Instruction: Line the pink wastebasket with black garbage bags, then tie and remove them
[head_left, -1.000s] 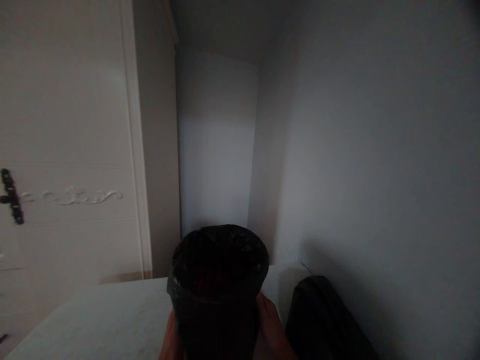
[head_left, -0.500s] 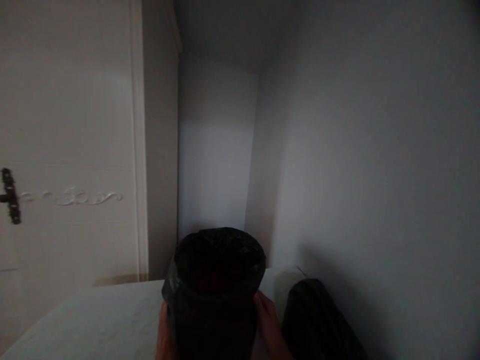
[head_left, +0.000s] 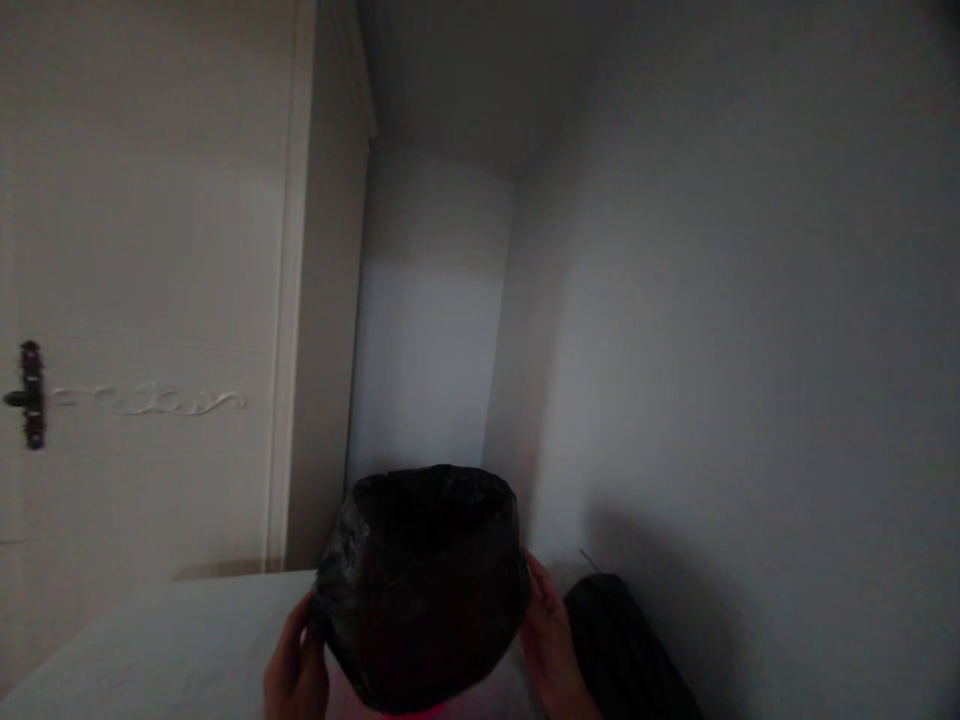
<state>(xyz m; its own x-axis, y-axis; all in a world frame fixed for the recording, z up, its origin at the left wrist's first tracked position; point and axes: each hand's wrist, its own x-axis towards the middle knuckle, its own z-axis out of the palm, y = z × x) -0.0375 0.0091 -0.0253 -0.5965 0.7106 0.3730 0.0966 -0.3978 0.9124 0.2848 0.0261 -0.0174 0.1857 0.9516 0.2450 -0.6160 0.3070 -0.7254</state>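
Note:
A black plastic bag (head_left: 427, 610) fills the lower middle of the view, its round mouth gaping upward and toward the far wall. Its inside is too dark to make out. Below the bag's lower edge shows a strip of bright pink (head_left: 414, 712), part of something the bag covers. My left hand (head_left: 296, 665) pinches the bag's left side between thumb and fingers. On the opposite side my right hand (head_left: 547, 630) grips the bag, some of its fingers hidden behind the plastic.
A pale, flat surface (head_left: 172, 640) lies beneath. To the right, a dark, long rounded object (head_left: 622, 650) leans near the grey wall (head_left: 712, 350). On the left stands a white cupboard (head_left: 150, 250) with a dark ornate handle (head_left: 32, 395).
Both hands have come up along the bag's sides, the left moving outward. The bag's sides now bulge wider and its lower edge shows, with pink beneath. The view has shifted slightly.

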